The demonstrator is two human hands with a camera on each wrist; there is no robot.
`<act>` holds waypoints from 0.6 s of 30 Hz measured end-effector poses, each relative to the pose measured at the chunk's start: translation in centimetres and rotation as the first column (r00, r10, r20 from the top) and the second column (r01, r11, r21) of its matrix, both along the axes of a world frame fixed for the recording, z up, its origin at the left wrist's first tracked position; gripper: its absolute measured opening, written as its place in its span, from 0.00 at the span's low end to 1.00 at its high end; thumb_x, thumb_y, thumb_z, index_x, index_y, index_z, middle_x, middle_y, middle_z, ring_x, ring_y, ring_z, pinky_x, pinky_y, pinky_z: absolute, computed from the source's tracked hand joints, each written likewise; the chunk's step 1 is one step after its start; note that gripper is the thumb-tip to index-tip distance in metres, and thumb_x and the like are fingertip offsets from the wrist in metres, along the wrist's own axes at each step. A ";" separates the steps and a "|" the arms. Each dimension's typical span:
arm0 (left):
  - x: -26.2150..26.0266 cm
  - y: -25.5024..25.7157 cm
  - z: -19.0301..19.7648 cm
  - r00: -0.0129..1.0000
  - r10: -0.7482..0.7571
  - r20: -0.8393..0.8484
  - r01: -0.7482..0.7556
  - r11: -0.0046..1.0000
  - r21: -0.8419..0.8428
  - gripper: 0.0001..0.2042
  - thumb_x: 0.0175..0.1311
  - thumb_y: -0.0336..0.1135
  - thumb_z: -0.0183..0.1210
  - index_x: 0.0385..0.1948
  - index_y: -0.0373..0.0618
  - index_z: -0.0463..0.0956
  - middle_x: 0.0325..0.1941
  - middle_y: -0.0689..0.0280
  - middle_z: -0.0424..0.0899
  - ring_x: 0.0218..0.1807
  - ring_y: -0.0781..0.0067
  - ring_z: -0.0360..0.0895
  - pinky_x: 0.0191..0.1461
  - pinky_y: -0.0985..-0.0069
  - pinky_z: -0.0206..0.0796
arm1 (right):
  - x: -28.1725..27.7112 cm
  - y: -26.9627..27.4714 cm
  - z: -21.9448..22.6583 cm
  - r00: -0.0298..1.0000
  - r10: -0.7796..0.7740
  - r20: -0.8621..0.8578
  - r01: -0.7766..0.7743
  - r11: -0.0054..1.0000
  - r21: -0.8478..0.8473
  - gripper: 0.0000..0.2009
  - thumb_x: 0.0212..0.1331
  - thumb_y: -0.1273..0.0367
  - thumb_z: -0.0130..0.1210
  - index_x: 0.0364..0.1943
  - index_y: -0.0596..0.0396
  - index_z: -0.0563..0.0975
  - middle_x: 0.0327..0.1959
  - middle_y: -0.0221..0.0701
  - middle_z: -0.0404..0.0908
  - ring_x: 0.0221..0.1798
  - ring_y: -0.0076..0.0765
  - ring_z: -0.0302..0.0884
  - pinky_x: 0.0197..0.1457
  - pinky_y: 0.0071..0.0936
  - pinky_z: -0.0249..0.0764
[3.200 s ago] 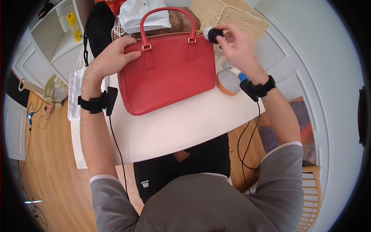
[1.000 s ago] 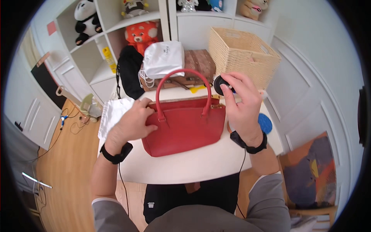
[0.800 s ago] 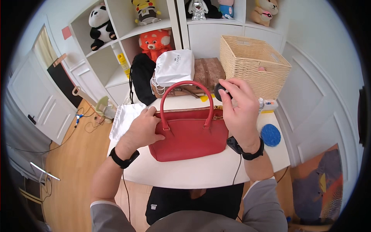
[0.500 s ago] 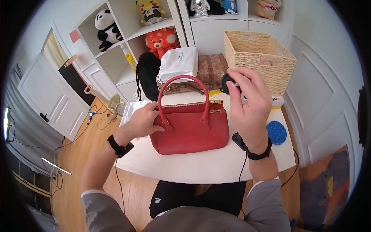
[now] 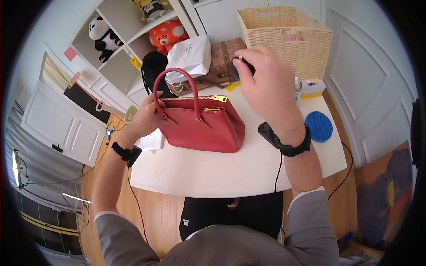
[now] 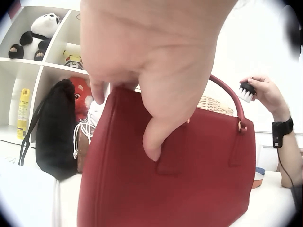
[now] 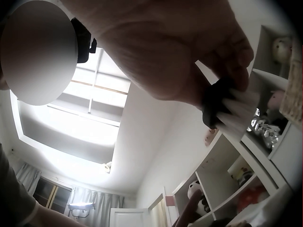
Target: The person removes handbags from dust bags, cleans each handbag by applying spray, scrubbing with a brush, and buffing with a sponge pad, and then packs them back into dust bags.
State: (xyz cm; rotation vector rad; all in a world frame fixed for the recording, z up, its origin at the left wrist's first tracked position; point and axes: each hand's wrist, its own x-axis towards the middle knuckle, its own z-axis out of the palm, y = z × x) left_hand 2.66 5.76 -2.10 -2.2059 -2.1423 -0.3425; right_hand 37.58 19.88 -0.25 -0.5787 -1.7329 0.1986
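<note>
A red handbag (image 5: 199,128) with two arched handles and gold zip hardware stands upright on the white table (image 5: 213,177). My left hand (image 5: 148,117) grips the bag's left top corner. In the left wrist view, the thumb (image 6: 158,137) lies on the front and the fingers go over the top edge, partly hidden. My right hand (image 5: 268,82) is raised right of the bag, apart from it. It pinches a small round black brush (image 5: 244,67); the brush's white bristles (image 6: 245,94) point down in the left wrist view.
Right on the table are a blue round pad (image 5: 318,127), a spray can (image 5: 297,90) and a white-and-yellow box (image 5: 313,88). Behind stand a woven basket (image 5: 290,48), a brown case (image 5: 226,60), a white drawstring bag (image 5: 191,55) and a black pouch (image 5: 154,71). White cloth (image 5: 151,141) lies left.
The right hand has moved the brush from the bag's right top corner up and away. The bag has turned, showing its right end. The head view has tilted up and shifted.
</note>
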 end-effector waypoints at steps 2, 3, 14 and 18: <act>1.8 -1.0 0.5 0.992 0.071 0.100 -0.077 0.995 0.061 0.20 0.53 0.22 0.71 0.49 0.37 0.78 0.72 0.47 0.72 0.73 0.43 0.72 0.72 0.60 0.73 | -0.1 0.5 -0.3 1.000 -0.011 0.007 0.011 1.000 -0.006 0.05 0.65 0.69 0.62 0.36 0.54 0.86 0.35 0.35 0.83 0.40 0.48 0.84 0.43 0.43 0.80; 2.4 -1.7 0.9 0.992 0.075 0.101 -0.081 0.995 0.056 0.20 0.53 0.22 0.71 0.49 0.37 0.78 0.72 0.47 0.72 0.73 0.43 0.72 0.72 0.60 0.73 | -0.2 0.8 -0.3 1.000 -0.026 0.006 0.026 1.000 0.003 0.05 0.65 0.69 0.62 0.36 0.54 0.86 0.35 0.36 0.83 0.40 0.48 0.84 0.43 0.43 0.80; 5.7 -5.5 7.3 0.756 -0.264 0.599 0.445 0.879 -0.173 0.30 0.49 0.14 0.51 0.60 0.37 0.76 0.63 0.54 0.83 0.69 0.57 0.78 0.75 0.64 0.66 | -0.8 1.7 -1.1 0.994 -0.077 0.072 0.075 0.997 0.022 0.06 0.65 0.67 0.64 0.38 0.54 0.87 0.36 0.37 0.85 0.40 0.49 0.85 0.44 0.42 0.80; 9.0 -4.8 7.7 0.850 -0.217 0.480 0.475 0.708 -0.522 0.27 0.54 0.23 0.62 0.61 0.41 0.78 0.62 0.58 0.83 0.66 0.62 0.79 0.72 0.65 0.67 | -0.6 1.8 -1.1 0.993 -0.089 0.076 0.088 0.996 0.022 0.07 0.66 0.66 0.62 0.35 0.53 0.87 0.35 0.36 0.84 0.40 0.49 0.85 0.43 0.43 0.81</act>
